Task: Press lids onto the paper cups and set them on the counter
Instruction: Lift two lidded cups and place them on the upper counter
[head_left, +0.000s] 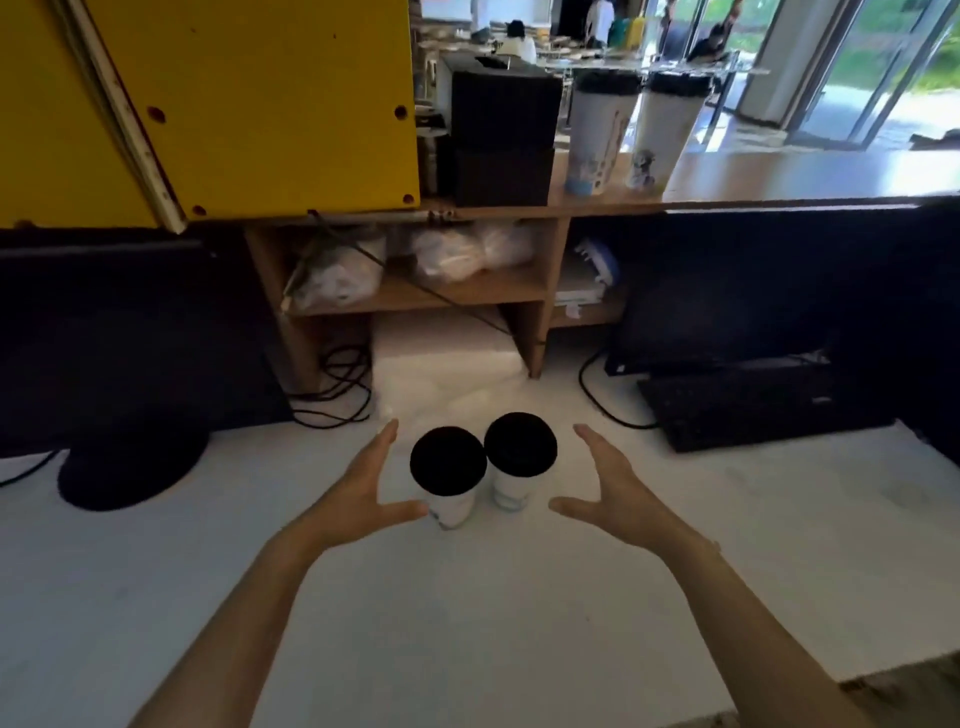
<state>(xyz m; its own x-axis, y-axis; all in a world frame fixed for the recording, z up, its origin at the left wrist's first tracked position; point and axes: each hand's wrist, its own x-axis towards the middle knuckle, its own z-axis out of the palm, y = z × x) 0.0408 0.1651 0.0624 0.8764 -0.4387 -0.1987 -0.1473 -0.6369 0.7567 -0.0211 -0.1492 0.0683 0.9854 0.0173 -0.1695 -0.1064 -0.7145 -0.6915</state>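
Two white paper cups with black lids stand side by side on the white table: the left cup (448, 475) and the right cup (520, 457), touching at the lids. My left hand (363, 488) is open just left of the left cup, thumb tip near its base. My right hand (608, 488) is open a little to the right of the right cup, apart from it. Two more lidded cups (597, 130) (660, 130) stand upright on the raised wooden counter (779, 182) at the back.
A black monitor and its round base (130, 467) stand at the left, a black keyboard (753, 410) and screen at the right. Cables (332, 395) lie behind the cups. Black boxes (501, 135) and a yellow panel (234, 104) sit on the counter.
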